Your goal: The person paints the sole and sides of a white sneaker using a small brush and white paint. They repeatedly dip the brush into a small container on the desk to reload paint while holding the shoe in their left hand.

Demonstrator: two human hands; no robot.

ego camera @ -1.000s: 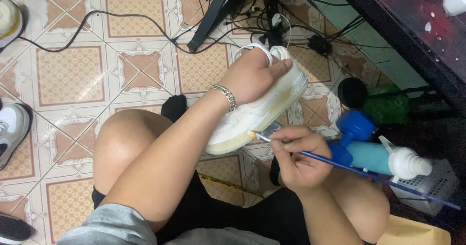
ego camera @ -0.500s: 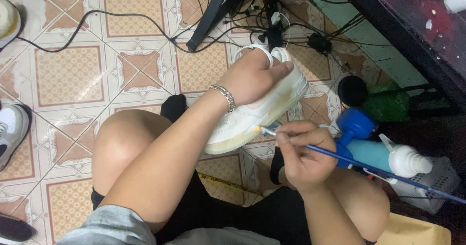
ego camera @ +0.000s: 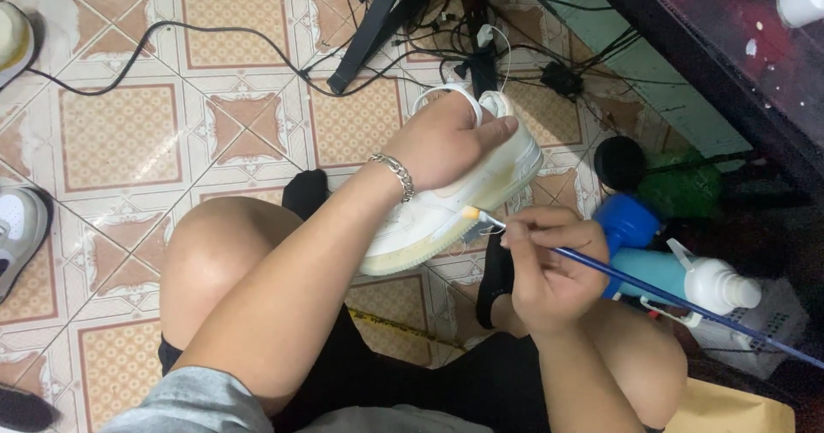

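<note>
My left hand [ego camera: 446, 141], with a metal bracelet on the wrist, grips a white sneaker [ego camera: 429, 218] from above and holds it sideways over my knees. Its sole edge looks yellowish. My right hand [ego camera: 549, 266] pinches a thin blue-handled paintbrush [ego camera: 652, 291]. The brush tip touches the sneaker's sole edge near the middle. The long handle runs down to the right past my knee.
A blue and white bottle [ego camera: 678, 274] lies at right beside a white basket [ego camera: 772, 330]. Black cables [ego camera: 257, 47] and a stand leg [ego camera: 369, 30] cross the tiled floor ahead. Another white shoe [ego camera: 17, 227] sits at the left edge. A dark table edge [ego camera: 704, 47] runs along the upper right.
The brush tip has slid a little to the right along the sole edge. My left hand keeps the sneaker nearly still.
</note>
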